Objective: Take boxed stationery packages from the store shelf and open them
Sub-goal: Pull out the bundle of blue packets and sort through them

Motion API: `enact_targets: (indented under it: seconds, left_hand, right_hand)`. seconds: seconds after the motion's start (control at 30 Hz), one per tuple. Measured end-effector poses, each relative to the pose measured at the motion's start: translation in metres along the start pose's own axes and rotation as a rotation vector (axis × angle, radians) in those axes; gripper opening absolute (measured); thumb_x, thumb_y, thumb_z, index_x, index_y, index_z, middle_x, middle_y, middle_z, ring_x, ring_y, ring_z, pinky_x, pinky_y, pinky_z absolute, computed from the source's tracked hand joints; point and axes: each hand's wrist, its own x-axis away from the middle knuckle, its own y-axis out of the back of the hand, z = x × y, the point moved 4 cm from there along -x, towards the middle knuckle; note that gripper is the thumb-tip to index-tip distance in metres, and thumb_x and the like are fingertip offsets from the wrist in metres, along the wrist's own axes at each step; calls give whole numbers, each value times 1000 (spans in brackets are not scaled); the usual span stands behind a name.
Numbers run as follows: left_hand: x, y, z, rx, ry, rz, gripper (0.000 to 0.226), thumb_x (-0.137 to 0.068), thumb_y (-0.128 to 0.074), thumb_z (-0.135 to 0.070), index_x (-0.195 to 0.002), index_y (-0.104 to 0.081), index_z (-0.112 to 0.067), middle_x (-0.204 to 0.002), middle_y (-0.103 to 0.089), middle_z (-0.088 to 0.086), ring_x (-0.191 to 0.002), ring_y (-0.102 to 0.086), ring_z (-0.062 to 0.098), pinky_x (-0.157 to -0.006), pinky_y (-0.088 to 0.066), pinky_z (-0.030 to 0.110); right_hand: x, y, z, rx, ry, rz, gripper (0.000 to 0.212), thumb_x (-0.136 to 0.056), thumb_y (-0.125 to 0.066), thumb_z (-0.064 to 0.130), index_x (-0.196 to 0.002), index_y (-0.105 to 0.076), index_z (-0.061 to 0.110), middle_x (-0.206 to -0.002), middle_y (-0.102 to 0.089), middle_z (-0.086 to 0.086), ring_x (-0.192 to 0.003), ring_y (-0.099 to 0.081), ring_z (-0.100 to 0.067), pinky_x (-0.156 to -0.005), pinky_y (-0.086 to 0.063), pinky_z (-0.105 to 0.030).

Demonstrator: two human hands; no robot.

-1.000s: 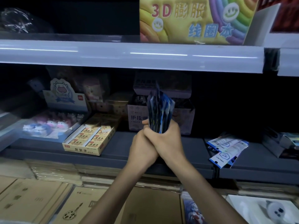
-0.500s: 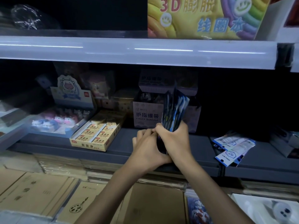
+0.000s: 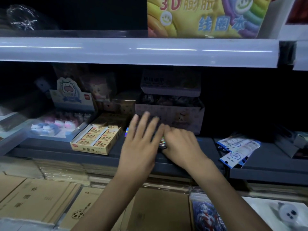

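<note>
Head view: a dim store shelf [image 3: 50, 150] with an open display box [image 3: 175, 117] standing at its middle. Directly in front of that box, a stack of shiny packets [image 3: 162, 145] lies flat on the shelf, almost wholly covered by two hands. Only a glinting strip shows between the hands. A second glint shows beyond the left hand's outer edge, so the stack's long axis probably runs side to side along the box front.

The left hand [image 3: 141, 147] is spread wide with straight, blurred fingers above the stack's left part; whether it touches cannot be told. The right hand [image 3: 182, 145] has its fingers curled down over the stack's right end, gripping it. Both hands are equally near, and only the right has hold.
</note>
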Motion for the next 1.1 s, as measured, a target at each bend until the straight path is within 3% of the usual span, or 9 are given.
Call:
enact_targets:
  seconds: [0.17, 0.27, 0.37, 0.5, 0.6, 0.7, 0.87, 1.0, 1.1]
  left_hand:
    - [-5, -24, -4, -46, 30, 94, 48, -88, -58, -11, -136, -56, -8, -116, -64, 9, -109, -63, 30, -108, -45, 51]
    - [-8, -27, -2, -99, -12, 161, 42, -90, -46, -12, -132, -54, -8, -106, -62, 9, -95, -62, 32, -81, -51, 45]
    - [-10, -32, 5, -136, -36, 180, 40, -86, -51, -11, -126, -57, -7, -97, -62, 10, -86, -62, 33, -71, -49, 45]
    - [-11, -36, 13, -81, -88, 254, 50, -80, -59, -11, -130, -57, -7, -104, -64, 10, -91, -63, 32, -74, -50, 44]
    - [-7, -39, 18, -20, -58, 327, 58, -86, -60, -10, -142, -46, -11, -120, -60, 7, -105, -60, 31, -83, -47, 41]
    - [-11, -44, 23, 18, -35, 311, 58, -94, -56, -12, -148, -37, -14, -130, -54, 4, -116, -54, 30, -92, -43, 40]
    - [-21, -55, 30, 61, -9, 264, 51, -97, -57, -19, -146, -44, -21, -130, -57, 0, -118, -50, 30, -98, -38, 42]
    - [-26, -51, 32, -58, 29, 204, 49, -82, -79, -33, -128, -64, -23, -118, -56, 9, -105, -42, 34, -85, -32, 47]
    - [-22, -42, 36, -21, 31, 160, 56, -87, -74, -44, -138, -58, -29, -127, -52, 4, -113, -44, 32, -92, -35, 47]
  right_hand:
    - [-6, -5, -5, -59, 19, 47, 28, -90, -62, 29, -109, -47, 16, -110, -70, -8, -99, -69, -36, -65, -37, -39]
    - [-10, -4, -9, -130, 6, 159, 42, -84, -69, 35, -111, -43, 15, -112, -68, -12, -100, -66, -39, -70, -42, -40]
    - [-16, 2, -11, -244, -38, 283, 61, -78, -74, 42, -123, -43, 17, -112, -64, -6, -97, -64, -33, -74, -45, -38]
    - [-16, 7, -11, -231, -24, 315, 63, -74, -75, 34, -126, -40, 21, -118, -62, -5, -101, -62, -32, -75, -42, -36]
    - [-9, 10, -14, -197, 52, 178, 53, -79, -73, 32, -120, -39, 24, -113, -62, 1, -99, -60, -27, -73, -41, -36]
    - [5, 2, -21, -142, 144, -9, 44, -85, -72, 34, -121, -48, 25, -114, -64, 5, -104, -61, -23, -86, -46, -38]
    - [17, -21, -33, -277, 114, -158, 39, -87, -80, 24, -123, -67, 19, -122, -72, 3, -108, -67, -21, -91, -52, -35]
    - [7, -27, -36, -303, 90, -162, 35, -88, -79, 20, -122, -68, 17, -118, -72, 1, -105, -68, -25, -84, -56, -38]
    - [5, -31, -39, -311, 69, -159, 38, -87, -80, 20, -124, -69, 18, -116, -71, -1, -104, -67, -27, -82, -58, -41]
